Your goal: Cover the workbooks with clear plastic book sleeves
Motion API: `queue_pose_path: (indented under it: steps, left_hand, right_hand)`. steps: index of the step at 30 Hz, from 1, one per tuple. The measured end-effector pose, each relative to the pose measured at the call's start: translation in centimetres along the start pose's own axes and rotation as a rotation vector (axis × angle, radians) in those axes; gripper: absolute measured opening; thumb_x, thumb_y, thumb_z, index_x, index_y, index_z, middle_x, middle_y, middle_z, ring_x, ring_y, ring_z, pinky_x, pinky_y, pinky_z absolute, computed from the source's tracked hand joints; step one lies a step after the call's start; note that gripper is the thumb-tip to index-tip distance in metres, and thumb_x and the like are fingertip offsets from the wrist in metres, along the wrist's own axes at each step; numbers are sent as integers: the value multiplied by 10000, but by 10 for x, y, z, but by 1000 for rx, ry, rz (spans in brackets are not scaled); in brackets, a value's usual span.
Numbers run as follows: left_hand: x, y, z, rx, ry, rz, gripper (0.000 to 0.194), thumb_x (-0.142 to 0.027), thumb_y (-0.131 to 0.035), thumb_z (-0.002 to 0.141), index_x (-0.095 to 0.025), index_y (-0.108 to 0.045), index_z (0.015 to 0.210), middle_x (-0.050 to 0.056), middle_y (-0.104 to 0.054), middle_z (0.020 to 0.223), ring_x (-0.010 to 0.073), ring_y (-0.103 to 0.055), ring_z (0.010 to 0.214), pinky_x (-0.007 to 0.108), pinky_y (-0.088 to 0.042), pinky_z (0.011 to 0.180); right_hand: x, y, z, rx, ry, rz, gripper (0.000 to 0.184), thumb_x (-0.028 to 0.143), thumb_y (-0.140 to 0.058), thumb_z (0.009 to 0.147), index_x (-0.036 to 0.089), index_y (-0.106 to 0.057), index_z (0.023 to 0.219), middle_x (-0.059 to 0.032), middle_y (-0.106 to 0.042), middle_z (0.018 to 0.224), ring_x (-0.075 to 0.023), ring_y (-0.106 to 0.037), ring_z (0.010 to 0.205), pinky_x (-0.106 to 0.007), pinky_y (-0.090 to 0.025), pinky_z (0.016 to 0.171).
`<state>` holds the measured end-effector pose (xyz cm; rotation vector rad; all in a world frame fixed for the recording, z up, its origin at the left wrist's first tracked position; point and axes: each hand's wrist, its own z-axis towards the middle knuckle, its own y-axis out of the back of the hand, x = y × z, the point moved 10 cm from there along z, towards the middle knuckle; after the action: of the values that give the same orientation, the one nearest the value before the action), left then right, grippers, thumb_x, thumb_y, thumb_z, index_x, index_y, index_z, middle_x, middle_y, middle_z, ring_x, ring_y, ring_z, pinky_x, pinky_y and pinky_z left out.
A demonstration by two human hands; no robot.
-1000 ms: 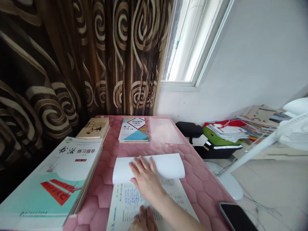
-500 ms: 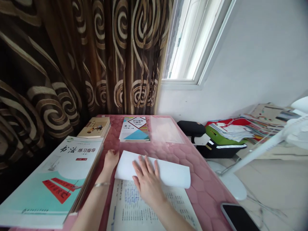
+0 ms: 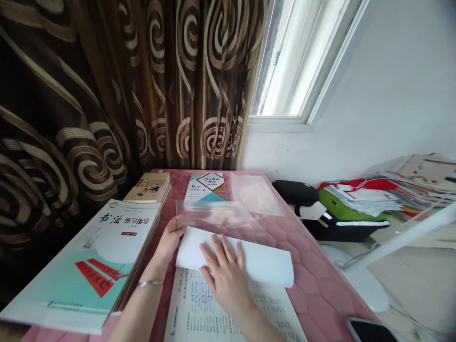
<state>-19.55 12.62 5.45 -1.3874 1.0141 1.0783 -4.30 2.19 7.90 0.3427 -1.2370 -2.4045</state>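
A printed book or paper with handwriting in blue (image 3: pixel 199 294) lies on the table, its upper part covered by a white folded-over sheet (image 3: pixel 265 259). My right hand (image 3: pixel 228 278) lies flat on that white sheet, fingers spread. At the sheet's upper left corner, my left hand (image 3: pixel 173 235) has its fingers pinched on the edge of a clear plastic sheet (image 3: pixel 213 216). The plastic stands partly raised beyond the white sheet and overlaps the lower edge of a maths workbook (image 3: pixel 206 187).
A tall stack of books (image 3: pixel 89 266) stands at left, smaller books (image 3: pixel 147 187) behind it. Another clear sheet (image 3: pixel 258 194) lies at the back right. A phone (image 3: pixel 370 331) sits at the front right edge of the pink table (image 3: pixel 317 289). A white stand (image 3: pixel 388 242) rises beyond.
My left hand has lifted the clear plastic sheet's edge, which now shows above the white sheet. My right hand stays on the white sheet. The whole view has shifted slightly.
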Motion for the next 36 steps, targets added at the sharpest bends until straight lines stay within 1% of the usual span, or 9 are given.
queue_pose_path:
  steps: [2,4,8,11,16,23,29,33,36]
  left_hand:
    - [7,8,-17,-35,-10,-28,557,-317,-684,716,-139,-544,1225,81,-750,957,233,-674,915,314,-485,771]
    - [15,14,-27,-61,22,-48,622,-366,-674,736,-149,-493,1291,81,-751,980,236,-671,902,306,-482,732]
    - [19,5,-30,53,6,-116,773,-268,-713,704,-174,-368,1390,102,-719,1113,203,-671,846,278,-472,682]
    - [18,0,-28,127,-9,-174,840,-215,-743,680,-198,-326,1409,118,-698,1158,201,-681,837,293,-487,708]
    - [21,-1,-27,165,-11,-212,811,-203,-740,704,-223,-327,1402,130,-677,1195,245,-687,966,372,-489,859]
    - [19,3,-24,166,-72,-200,783,-175,-729,712,-212,-354,1399,140,-688,1168,257,-690,986,380,-484,861]
    - [21,1,-28,159,-32,-212,819,-202,-749,699,-208,-336,1406,133,-703,1132,273,-672,1023,397,-488,872]
    - [23,0,-30,165,-20,-177,768,-244,-749,702,-196,-383,1376,118,-719,1079,266,-664,1027,385,-481,883]
    - [23,0,-29,172,-42,-124,719,-248,-730,713,-187,-403,1351,102,-729,1045,238,-673,956,358,-487,846]
  right_hand:
    - [6,-2,-2,10,27,8,471,405,-483,948,343,-438,1412,-68,-474,1459,-320,-380,1344,-569,-198,1085]
    - [10,-3,-3,16,46,14,468,408,-495,944,340,-450,1404,-74,-500,1434,-317,-406,1322,-556,-209,1079]
    - [15,-4,-3,11,64,17,437,412,-489,949,334,-484,1379,-81,-544,1382,-316,-455,1269,-545,-228,1061]
    - [17,-5,-3,4,68,22,419,420,-488,949,332,-511,1358,-81,-557,1362,-312,-473,1244,-533,-243,1056]
    - [19,-6,-4,11,73,30,411,413,-490,947,330,-523,1348,-84,-561,1348,-320,-473,1235,-539,-241,1055]
    - [22,-5,-4,19,87,41,373,401,-500,943,325,-559,1304,-81,-571,1332,-302,-475,1230,-533,-221,1074]
    - [19,-8,-4,37,65,36,384,409,-485,950,329,-543,1321,-81,-548,1368,-306,-457,1256,-535,-222,1072]
    - [19,-11,-5,48,61,40,398,407,-489,950,334,-529,1339,-79,-540,1379,-308,-451,1267,-536,-219,1077]
    - [18,-12,-4,51,63,41,405,412,-488,949,330,-525,1344,-83,-531,1391,-307,-436,1286,-537,-218,1081]
